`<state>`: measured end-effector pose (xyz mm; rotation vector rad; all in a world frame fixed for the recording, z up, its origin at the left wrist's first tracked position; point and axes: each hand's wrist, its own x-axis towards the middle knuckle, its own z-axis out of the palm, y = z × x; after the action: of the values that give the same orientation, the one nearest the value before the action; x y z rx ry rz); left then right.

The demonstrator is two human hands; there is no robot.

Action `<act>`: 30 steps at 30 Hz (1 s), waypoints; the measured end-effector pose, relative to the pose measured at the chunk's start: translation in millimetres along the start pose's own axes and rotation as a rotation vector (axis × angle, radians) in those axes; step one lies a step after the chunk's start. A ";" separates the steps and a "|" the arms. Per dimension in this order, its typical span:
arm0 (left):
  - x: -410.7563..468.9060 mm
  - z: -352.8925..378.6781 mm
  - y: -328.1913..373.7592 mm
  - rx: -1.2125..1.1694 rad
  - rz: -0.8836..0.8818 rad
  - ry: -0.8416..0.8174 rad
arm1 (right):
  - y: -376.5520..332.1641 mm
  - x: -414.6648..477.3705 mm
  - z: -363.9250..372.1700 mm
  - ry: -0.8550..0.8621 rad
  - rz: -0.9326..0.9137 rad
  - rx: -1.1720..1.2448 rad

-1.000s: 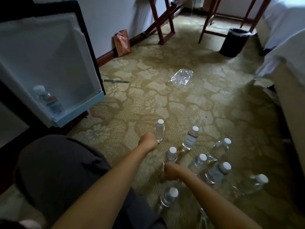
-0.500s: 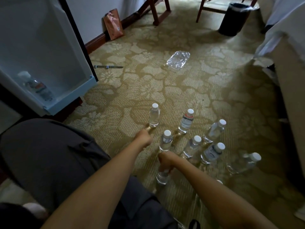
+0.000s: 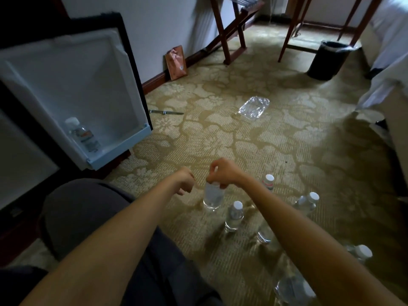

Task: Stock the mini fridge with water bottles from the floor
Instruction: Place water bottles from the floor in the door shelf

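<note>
My patterned carpet (image 3: 276, 138) holds several water bottles standing near my arms, one upright with a white cap (image 3: 234, 216). Farther off lie a crumpled plastic wrap (image 3: 254, 109), a thin metal tool (image 3: 165, 112) and a black waste bin (image 3: 329, 60). An orange bag (image 3: 176, 62) leans on the wall.

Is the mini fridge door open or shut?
Open: the fridge door is swung out, its white inner liner facing the camera, one water bottle standing in its shelf.
</note>
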<state>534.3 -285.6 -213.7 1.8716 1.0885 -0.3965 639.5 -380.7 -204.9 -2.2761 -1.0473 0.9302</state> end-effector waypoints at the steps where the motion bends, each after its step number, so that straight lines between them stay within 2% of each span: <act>1: -3.6 -10.5 2.2 0.002 0.007 -0.011 | -12.2 4.6 -7.0 0.016 -0.024 0.004; 8: -8.9 -88.5 -3.9 -0.137 0.117 -0.015 | -118.6 39.3 -36.3 0.054 -0.202 0.061; 13: 4.5 -147.6 -31.3 -0.226 0.286 0.199 | -193.9 70.8 -28.5 0.048 -0.309 0.059; 16: 44.4 -180.3 -67.1 -0.221 0.319 0.326 | -231.8 92.1 -17.4 0.019 -0.369 0.060; 19: 22.4 -206.4 -77.5 -0.235 0.325 0.459 | -261.5 115.5 -1.7 -0.030 -0.410 0.044; 23: 30.9 -235.3 -102.1 -0.260 0.276 0.540 | -283.4 140.8 17.8 -0.133 -0.443 0.108; 27: 35.2 -256.0 -112.8 -0.384 0.184 0.606 | -266.5 179.7 38.4 -0.246 -0.330 0.406; 30: 49.9 -265.4 -118.6 -0.468 0.147 0.662 | -241.1 206.6 66.7 -0.268 -0.256 0.274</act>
<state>424.3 -15.8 -167.8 1.6624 1.3117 0.5652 575.2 -64.2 -173.4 -1.7821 -1.2053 1.2080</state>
